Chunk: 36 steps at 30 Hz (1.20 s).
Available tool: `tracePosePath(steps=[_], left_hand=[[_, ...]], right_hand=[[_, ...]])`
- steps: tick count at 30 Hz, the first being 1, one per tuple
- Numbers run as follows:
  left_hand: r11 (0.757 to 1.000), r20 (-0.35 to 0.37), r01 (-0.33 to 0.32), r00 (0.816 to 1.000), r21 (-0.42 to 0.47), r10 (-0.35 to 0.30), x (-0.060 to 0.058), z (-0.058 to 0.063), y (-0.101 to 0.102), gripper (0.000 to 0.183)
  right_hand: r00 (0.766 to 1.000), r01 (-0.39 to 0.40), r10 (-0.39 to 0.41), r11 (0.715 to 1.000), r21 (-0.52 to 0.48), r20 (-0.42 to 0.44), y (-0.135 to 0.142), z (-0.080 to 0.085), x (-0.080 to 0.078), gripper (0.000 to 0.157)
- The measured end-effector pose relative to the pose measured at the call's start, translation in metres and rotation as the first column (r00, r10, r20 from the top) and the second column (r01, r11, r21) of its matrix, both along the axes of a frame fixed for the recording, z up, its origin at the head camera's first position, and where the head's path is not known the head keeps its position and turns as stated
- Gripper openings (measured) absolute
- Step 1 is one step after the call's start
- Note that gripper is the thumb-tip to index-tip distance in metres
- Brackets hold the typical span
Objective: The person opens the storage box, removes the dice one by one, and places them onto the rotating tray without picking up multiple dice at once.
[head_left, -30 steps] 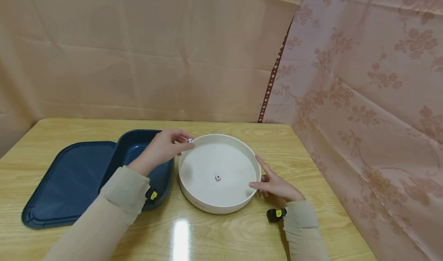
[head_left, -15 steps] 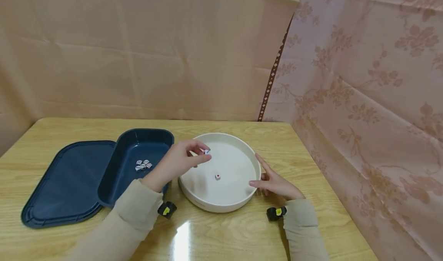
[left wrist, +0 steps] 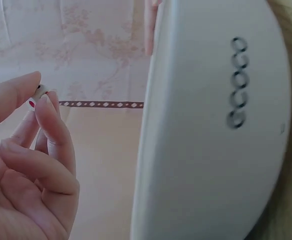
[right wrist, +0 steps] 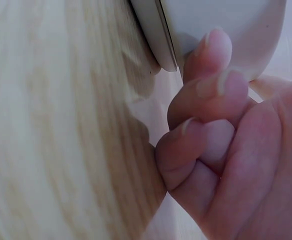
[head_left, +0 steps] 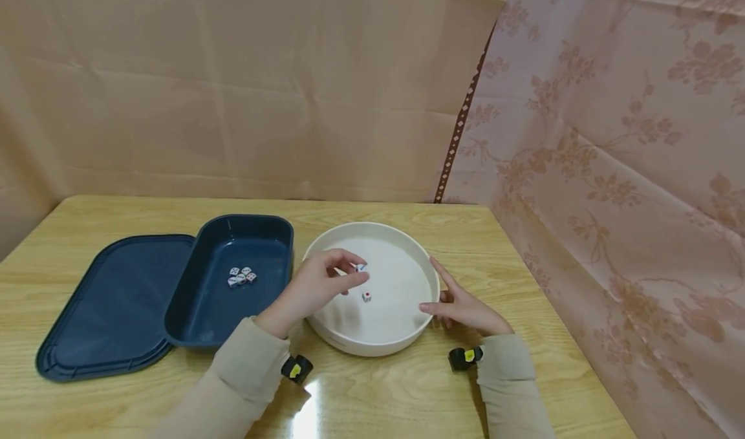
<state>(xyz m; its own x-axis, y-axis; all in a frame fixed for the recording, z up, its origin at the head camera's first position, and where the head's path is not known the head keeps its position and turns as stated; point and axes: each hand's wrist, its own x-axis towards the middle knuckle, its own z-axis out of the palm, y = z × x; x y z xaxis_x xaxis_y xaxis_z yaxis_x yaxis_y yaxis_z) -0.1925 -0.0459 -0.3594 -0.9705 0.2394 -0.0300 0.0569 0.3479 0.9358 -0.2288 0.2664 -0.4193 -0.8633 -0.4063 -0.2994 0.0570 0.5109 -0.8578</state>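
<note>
My left hand [head_left: 320, 282] pinches a white die [head_left: 361, 268] between thumb and fingertips, above the inside of a round white tray [head_left: 401, 264]. In the left wrist view the die [left wrist: 37, 96] shows a red spot, and the tray's outer wall [left wrist: 211, 150] carries dark lettering. A second die [head_left: 367, 297], its red spot facing up, lies on the tray floor. At the tray's right side my right hand [head_left: 468, 308] holds the rim, thumb over the edge and the other fingers outside. Its lower fingers [right wrist: 186, 145] are curled beside the wall, close to the tabletop.
Left of the tray stands a deep navy box [head_left: 204, 310] with several dice [head_left: 241, 277] on its floor. A navy lid [head_left: 110, 310] lies flat at the far left, partly under the box. Curtains [head_left: 262, 103] hang behind the wooden table [head_left: 372, 394] and along its right side.
My left hand has carried its die rightward from the tray's left rim to over its inside, uncovering the dice in the navy box. My right hand stays at the rim.
</note>
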Motion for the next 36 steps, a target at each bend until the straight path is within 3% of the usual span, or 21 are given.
tracePosePath(steps=[11,21,30,36], left_hand=[[1.000,-0.031,-0.014,0.999,0.013,0.014,0.005,-0.020,0.011,0.026],[0.999,-0.013,0.047,0.999,-0.014,-0.048,0.000,-0.035,0.021,0.023],[0.996,0.051,0.081,0.996,-0.047,-0.078,-0.008,-0.046,0.030,0.018],[0.988,0.035,0.116,0.993,-0.099,-0.113,-0.007,-0.047,0.034,0.014]], right_hand=[[1.000,-0.010,0.010,1.000,-0.028,0.010,-0.003,-0.004,-0.002,0.104],[1.000,-0.005,0.005,1.000,-0.021,0.001,-0.003,-0.007,-0.002,0.103],[1.000,-0.009,0.008,1.000,-0.024,-0.003,-0.002,-0.005,-0.001,0.104],[1.000,0.005,-0.005,1.000,-0.010,0.003,0.000,-0.002,0.000,0.104]])
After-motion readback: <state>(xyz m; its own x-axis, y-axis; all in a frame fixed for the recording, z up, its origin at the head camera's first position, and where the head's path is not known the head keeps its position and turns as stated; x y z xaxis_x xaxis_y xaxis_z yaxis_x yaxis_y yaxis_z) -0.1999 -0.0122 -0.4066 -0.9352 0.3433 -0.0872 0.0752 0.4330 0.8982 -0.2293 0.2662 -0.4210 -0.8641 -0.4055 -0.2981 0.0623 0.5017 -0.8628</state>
